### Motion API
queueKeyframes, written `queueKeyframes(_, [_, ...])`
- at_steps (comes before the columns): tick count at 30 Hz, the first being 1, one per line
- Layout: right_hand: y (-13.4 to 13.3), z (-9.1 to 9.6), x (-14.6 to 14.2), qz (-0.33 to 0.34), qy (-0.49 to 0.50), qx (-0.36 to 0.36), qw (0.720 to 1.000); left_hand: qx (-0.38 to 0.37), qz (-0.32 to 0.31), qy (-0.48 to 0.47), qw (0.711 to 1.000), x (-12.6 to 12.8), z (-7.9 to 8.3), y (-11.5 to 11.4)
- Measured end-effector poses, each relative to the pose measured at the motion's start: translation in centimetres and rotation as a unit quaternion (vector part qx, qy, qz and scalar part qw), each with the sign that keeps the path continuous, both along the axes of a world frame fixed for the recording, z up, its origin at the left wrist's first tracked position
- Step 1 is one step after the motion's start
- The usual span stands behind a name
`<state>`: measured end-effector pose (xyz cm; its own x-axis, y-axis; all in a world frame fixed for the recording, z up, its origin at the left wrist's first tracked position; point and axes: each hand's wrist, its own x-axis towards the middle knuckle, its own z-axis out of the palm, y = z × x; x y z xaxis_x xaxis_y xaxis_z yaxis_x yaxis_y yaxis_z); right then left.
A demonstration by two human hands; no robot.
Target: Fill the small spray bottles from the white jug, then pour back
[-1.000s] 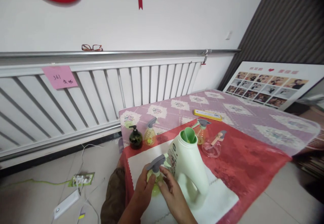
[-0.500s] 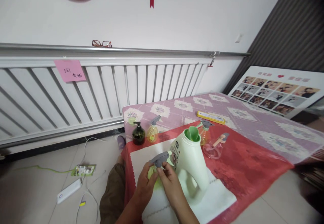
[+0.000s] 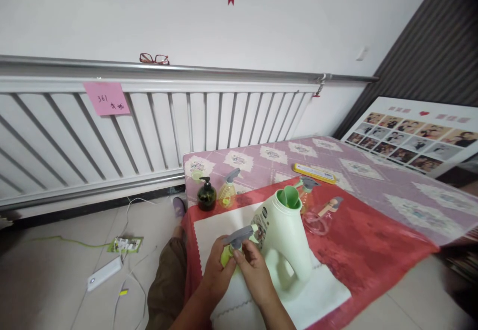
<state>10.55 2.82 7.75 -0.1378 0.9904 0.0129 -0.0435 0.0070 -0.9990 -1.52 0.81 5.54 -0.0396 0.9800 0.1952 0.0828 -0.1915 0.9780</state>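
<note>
Both my hands are closed around a spray bottle (image 3: 225, 256) with a grey trigger head and a yellow-green body. My left hand (image 3: 216, 270) wraps the bottle from the left, just under the trigger head. My right hand (image 3: 254, 268) grips the neck with thumb and fingers. Most of the bottle's body is hidden by the hands. Right beside my right hand stands a large pale green jug (image 3: 286, 240) with a handle; a green cup or funnel (image 3: 290, 198) sits in its mouth. A white cloth (image 3: 332, 285) lies under them.
Behind stand a dark pump bottle (image 3: 206, 195), a clear spray bottle (image 3: 227, 190), another spray bottle (image 3: 306, 190) and a clear pink-tinted container (image 3: 317, 223). A yellow case (image 3: 314, 173) lies on the patterned tablecloth (image 3: 396, 190). Cables and a power strip (image 3: 104, 274) are on the floor.
The view has shifted slightly. Both hands stay on the spray bottle, with only a small change in finger position around its neck. The jug and other bottles have not moved.
</note>
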Motion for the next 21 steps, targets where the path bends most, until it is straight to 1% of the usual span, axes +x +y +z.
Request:
queueKeyframes(3, [0.0, -0.7, -0.1, -0.02, -0.006, 0.007, 1.0, 0.0, 0.006, -0.011, 1.0, 0.1, 0.1, 0.1])
queueKeyframes(8, [0.2, -1.7, -0.4, -0.063, -0.041, 0.042, 0.996, -0.004, 0.016, -0.016, 1.0, 0.4, -0.1, 0.2])
queueKeyframes(12, [0.3, -1.7, -0.7, -0.074, -0.048, 0.057, 0.994, -0.025, 0.044, -0.029, 0.998, 0.8, 0.0, 0.2])
queueKeyframes(16, [0.3, -1.5, -0.8, -0.079, -0.043, 0.061, 0.994, -0.024, 0.038, -0.031, 0.998, 0.8, 0.2, 0.1])
queueKeyframes(19, [0.1, -1.5, -0.9, -0.081, -0.037, 0.056, 0.994, -0.025, 0.039, -0.034, 0.998, 0.9, -0.3, 0.1])
queueKeyframes(21, [-0.1, -1.5, -0.9, -0.079, -0.038, 0.053, 0.995, -0.03, 0.056, -0.028, 0.998, 1.0, -0.8, 0.1])
